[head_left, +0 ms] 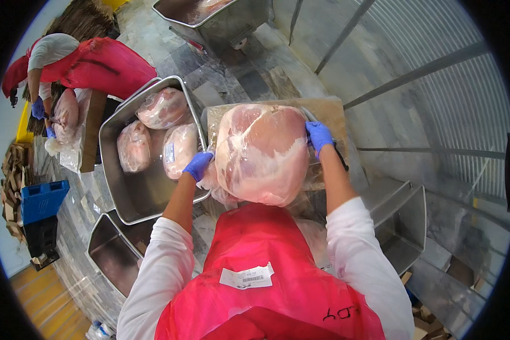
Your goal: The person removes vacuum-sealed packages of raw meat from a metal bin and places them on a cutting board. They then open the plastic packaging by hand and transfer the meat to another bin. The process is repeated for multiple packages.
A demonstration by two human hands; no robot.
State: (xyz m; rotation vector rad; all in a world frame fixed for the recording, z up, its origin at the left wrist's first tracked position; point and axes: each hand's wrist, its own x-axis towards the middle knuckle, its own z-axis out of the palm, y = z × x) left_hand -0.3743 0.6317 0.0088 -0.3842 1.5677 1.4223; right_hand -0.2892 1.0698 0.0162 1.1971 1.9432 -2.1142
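While the large meat piece (260,153) is spanning the space between both hands: it is sitting just right of the left hand, above brown cardboard (332,110); I cannot tell how much weight that is bearing.
Left hand (198,165): fingers are curling closed, apparently gripping loose plastic wrap (211,180) at the meat's left edge.
Right hand (321,136): fingers are bending partway against the right side; I cannot tell whether they are gripping anything.
Sound handling: supporting the bulk, rather than tugging thin film, is probably sparing the wrap.
Steel tub (119,195): left of the left hand, it is holding three bagged pieces (163,107).
Co-worker (105,65): farther left, bending over another piece (67,113).
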